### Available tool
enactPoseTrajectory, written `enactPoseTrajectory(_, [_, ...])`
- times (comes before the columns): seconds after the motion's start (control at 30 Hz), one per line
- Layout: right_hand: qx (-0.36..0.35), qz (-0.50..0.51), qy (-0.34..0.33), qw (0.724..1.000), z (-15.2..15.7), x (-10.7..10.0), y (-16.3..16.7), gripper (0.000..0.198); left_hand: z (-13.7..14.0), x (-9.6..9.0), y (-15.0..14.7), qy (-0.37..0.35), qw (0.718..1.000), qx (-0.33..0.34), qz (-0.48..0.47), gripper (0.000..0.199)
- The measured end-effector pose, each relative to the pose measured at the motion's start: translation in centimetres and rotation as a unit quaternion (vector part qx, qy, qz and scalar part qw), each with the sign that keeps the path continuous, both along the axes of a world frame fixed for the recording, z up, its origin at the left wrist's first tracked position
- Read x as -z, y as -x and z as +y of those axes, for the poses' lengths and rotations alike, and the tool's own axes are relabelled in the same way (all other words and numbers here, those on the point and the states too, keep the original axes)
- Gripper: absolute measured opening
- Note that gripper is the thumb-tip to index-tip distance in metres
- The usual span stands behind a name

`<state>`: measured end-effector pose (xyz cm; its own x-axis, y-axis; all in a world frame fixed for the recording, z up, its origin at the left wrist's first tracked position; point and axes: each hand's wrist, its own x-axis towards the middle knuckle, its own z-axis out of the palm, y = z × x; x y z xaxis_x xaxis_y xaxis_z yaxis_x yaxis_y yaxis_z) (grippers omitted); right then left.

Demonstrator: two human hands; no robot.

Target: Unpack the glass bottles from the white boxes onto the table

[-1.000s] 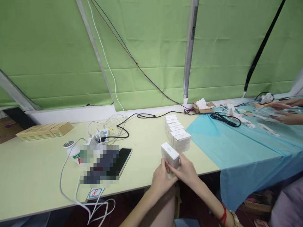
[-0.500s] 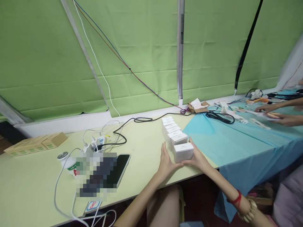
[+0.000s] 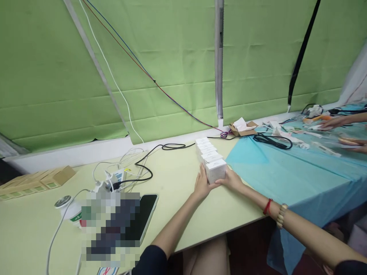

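Note:
A row of several small white boxes (image 3: 210, 156) runs away from me across the pale yellow table (image 3: 177, 214). Both hands close around the nearest white box (image 3: 216, 171). My left hand (image 3: 202, 182) presses against its left side, with the thumb along the lower front. From the right, my right hand (image 3: 231, 180) grips the same box, its thumb reaching the front face. The two thumbs nearly meet. Some fingertips are hidden behind the box. Faint grey print shows on its top.
A dark phone (image 3: 147, 210), a white bottle (image 3: 69, 210) and a power strip (image 3: 114, 181) with cables lie to the left. Brown boxes (image 3: 43, 181) line the far left. Blue cloth (image 3: 286, 172) covers the right side, where another person's hands (image 3: 335, 123) handle things.
My hands have pushed the nearest box forward, away from the table edge. The row now stands closer together. The other person's hands have moved right in view.

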<state>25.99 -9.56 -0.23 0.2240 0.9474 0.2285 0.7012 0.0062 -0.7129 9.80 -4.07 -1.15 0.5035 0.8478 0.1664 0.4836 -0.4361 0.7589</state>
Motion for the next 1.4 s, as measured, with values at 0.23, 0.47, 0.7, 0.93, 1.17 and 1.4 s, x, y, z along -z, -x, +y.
enactPoseTrajectory(0.23, [0.036,-0.064,0.033,0.997,6.2,-0.8,-0.1,0.07,5.1,-0.3,-0.9,-0.026,0.998,-0.017,0.049,0.111])
enactPoseTrajectory(0.47, [0.106,-0.155,0.016,0.982,6.9,0.8,0.7,0.048,3.9,-0.3,-2.4,-0.107,0.976,-0.121,0.146,0.077])
enactPoseTrajectory(0.7, [0.065,-0.069,-0.224,0.97,6.0,1.8,0.7,0.086,-0.3,-0.3,-1.1,-0.177,0.952,-0.181,0.173,0.061])
enactPoseTrajectory(0.93, [0.075,-0.105,-0.238,0.963,5.7,2.4,0.2,0.083,-8.9,0.9,5.0,-0.259,0.953,-0.042,0.153,0.05])
enactPoseTrajectory(1.17, [0.015,-0.173,-0.25,0.953,5.1,2.5,0.1,0.071,-5.5,-0.2,11.0,-0.185,0.936,-0.204,0.218,0.06])
enactPoseTrajectory(1.4, [0.056,-0.139,-0.229,0.962,5.7,0.2,1.4,0.06,-3.4,-0.4,11.1,-0.104,0.925,-0.286,0.229,0.07])
